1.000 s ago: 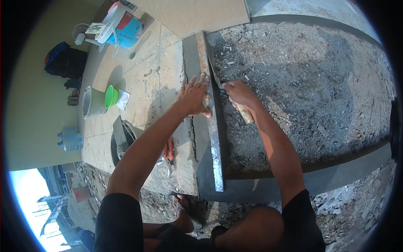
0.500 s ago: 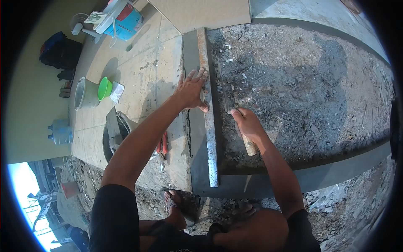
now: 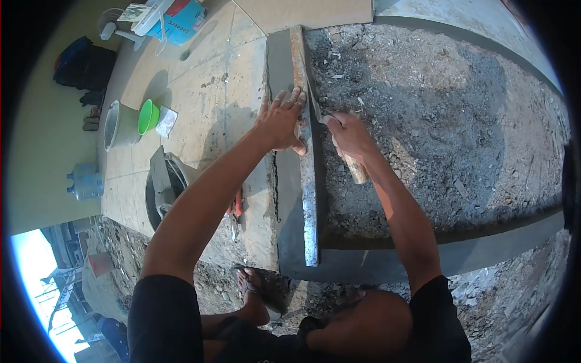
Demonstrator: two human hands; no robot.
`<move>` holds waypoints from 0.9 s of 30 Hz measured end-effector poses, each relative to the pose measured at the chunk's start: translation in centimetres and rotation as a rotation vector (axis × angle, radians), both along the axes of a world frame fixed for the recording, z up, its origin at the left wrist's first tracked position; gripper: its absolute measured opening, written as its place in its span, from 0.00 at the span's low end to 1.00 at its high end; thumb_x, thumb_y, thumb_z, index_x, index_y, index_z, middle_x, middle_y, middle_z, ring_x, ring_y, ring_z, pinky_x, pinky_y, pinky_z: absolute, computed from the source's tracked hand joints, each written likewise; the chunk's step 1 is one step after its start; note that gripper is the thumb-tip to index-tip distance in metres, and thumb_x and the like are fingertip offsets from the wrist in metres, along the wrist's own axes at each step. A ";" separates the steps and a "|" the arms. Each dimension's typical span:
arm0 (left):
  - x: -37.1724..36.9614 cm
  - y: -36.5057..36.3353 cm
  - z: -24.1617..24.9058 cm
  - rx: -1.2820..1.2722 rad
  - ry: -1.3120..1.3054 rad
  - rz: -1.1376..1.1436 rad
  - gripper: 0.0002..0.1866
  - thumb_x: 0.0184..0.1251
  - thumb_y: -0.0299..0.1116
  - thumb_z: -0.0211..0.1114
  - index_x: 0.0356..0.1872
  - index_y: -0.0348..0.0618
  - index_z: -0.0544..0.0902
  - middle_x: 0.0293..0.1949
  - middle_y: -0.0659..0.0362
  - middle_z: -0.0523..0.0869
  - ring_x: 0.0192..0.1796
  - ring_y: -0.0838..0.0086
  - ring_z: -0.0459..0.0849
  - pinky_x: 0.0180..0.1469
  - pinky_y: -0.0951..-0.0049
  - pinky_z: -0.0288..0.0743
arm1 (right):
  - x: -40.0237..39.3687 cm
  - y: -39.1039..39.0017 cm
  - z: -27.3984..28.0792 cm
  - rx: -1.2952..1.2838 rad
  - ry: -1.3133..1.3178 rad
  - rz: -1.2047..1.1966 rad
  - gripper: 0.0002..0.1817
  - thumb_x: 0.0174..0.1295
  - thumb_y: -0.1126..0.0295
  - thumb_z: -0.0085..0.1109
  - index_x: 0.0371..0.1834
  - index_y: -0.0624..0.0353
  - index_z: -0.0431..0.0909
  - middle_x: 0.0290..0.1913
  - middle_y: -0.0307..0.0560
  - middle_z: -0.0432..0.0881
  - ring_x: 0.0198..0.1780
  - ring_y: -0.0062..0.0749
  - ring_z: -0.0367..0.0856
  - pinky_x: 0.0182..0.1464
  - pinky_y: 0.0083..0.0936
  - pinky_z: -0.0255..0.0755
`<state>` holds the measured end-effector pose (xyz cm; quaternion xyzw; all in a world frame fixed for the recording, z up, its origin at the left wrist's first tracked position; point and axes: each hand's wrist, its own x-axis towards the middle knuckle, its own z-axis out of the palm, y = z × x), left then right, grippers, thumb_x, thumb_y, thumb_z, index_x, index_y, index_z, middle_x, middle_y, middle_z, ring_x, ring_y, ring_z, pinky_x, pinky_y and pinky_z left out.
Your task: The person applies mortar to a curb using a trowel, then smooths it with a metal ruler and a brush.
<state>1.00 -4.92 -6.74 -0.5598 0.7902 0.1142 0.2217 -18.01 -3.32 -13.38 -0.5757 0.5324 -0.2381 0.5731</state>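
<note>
My left hand (image 3: 280,128) lies with fingers spread over a long, worn metal bar (image 3: 310,212), pressing on it. The bar lies lengthwise along a strip of smooth grey mortar (image 3: 289,196) beside the tiled floor. My right hand (image 3: 351,138) is closed around a trowel (image 3: 357,173); the end of its wooden handle sticks out below the fist. The thin blade is seen edge-on, running up along the bar's right side. To the right of the bar lies a sunken bed of grey rubble and soil (image 3: 417,133).
On the tiles (image 3: 193,115) at left are a bucket of tools (image 3: 158,187), red-handled pliers (image 3: 237,209), a green bowl (image 3: 149,117), a pale bucket (image 3: 123,128) and a blue bucket (image 3: 181,25). A grey mortared edge (image 3: 460,242) borders the rubble at the near side.
My right hand and the trowel have moved up and away from me along the bar, with the blade now close against its side. My left hand stays on the bar. The view has shifted slightly.
</note>
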 end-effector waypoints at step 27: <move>-0.6 -0.2 0.3 -0.030 -0.129 -0.068 0.72 0.32 0.63 0.82 0.80 0.45 0.49 0.81 0.55 0.49 0.82 0.55 0.43 0.80 0.41 0.35 | -3.2 21.7 3.1 0.122 0.125 0.088 0.20 0.73 0.58 0.50 0.38 0.66 0.79 0.31 0.65 0.83 0.37 0.63 0.82 0.41 0.49 0.75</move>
